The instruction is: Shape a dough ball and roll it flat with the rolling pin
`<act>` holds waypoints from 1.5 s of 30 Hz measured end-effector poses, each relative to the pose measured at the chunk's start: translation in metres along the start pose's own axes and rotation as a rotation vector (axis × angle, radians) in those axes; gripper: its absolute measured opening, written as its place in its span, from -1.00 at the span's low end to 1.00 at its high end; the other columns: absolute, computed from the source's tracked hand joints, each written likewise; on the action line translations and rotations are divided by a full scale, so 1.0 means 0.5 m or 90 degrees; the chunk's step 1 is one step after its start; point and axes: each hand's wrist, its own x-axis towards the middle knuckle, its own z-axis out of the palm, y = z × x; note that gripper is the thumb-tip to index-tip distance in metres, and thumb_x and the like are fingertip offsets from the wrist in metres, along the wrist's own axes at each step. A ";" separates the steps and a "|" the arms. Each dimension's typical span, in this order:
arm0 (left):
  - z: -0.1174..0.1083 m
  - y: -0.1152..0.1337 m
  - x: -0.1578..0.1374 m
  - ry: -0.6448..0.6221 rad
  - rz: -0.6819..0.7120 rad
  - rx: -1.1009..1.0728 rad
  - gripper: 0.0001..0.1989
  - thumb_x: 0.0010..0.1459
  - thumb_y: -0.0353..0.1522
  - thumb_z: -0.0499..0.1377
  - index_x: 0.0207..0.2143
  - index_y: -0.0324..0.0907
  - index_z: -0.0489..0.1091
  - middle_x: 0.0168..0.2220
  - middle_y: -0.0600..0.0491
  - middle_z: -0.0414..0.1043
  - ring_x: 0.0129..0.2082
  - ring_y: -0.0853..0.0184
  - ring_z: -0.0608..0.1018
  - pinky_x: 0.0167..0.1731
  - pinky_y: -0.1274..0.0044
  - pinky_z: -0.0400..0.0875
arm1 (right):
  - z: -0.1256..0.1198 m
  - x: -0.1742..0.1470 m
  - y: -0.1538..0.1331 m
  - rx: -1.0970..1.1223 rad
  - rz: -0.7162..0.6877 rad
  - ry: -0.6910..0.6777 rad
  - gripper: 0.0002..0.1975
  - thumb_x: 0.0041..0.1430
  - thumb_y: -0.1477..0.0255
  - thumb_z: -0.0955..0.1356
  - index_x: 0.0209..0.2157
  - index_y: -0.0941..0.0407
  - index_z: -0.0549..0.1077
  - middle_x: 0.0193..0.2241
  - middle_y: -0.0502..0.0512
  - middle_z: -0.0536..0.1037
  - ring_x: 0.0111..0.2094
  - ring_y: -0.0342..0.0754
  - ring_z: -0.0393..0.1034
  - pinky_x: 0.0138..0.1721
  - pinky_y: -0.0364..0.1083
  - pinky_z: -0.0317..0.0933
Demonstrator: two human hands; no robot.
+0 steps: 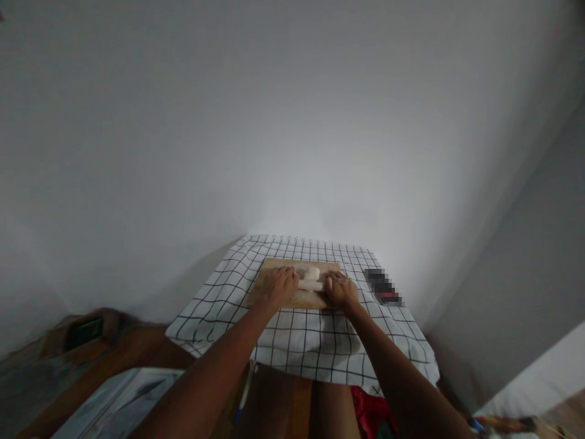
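Observation:
A pale rolling pin (311,285) lies crosswise over a wooden board (270,264). My left hand (283,283) is closed around the pin's left end, and my right hand (339,289) grips its right end. Just beyond the pin, a lump of whitish dough (312,273) rests on the board; whether the pin touches it I cannot tell. My fingers hide both ends of the pin.
A white tablecloth with dark grid lines (292,344) covers the table under the board. To the right lies a dark, pixelated object (384,286). The wall (292,152) stands behind the table. A brown box (85,332) sits low at the left.

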 end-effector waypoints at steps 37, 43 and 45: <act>-0.061 0.043 -0.070 0.007 -0.066 -0.012 -0.66 0.35 -0.34 -0.08 -0.32 -0.16 0.46 -0.22 -0.08 0.50 -0.15 0.17 0.48 -0.07 0.33 0.34 | -0.014 -0.112 -0.035 0.169 -0.013 0.085 -0.58 0.25 0.09 0.36 0.06 -0.05 0.48 0.11 0.06 0.51 0.24 0.07 0.25 0.32 0.11 0.01; -0.083 0.037 0.040 -0.027 -0.065 0.044 -0.67 0.28 -0.35 -0.01 -0.39 -0.17 0.53 -0.25 -0.09 0.56 -0.12 0.17 0.52 -0.05 0.33 0.33 | -0.010 -0.078 -0.041 0.218 0.082 0.046 -0.51 0.34 -0.02 0.20 0.09 -0.06 0.47 0.16 0.03 0.47 0.11 0.07 0.41 0.09 0.04 0.31; -0.086 0.037 0.079 -0.043 -0.062 0.066 -0.65 0.27 -0.33 -0.01 -0.38 -0.19 0.56 -0.26 -0.13 0.57 -0.14 0.15 0.54 -0.08 0.31 0.35 | -0.008 -0.063 -0.040 0.222 0.095 0.044 -0.47 0.36 -0.02 0.15 0.09 -0.03 0.48 0.18 0.06 0.45 0.14 0.08 0.38 0.09 0.04 0.31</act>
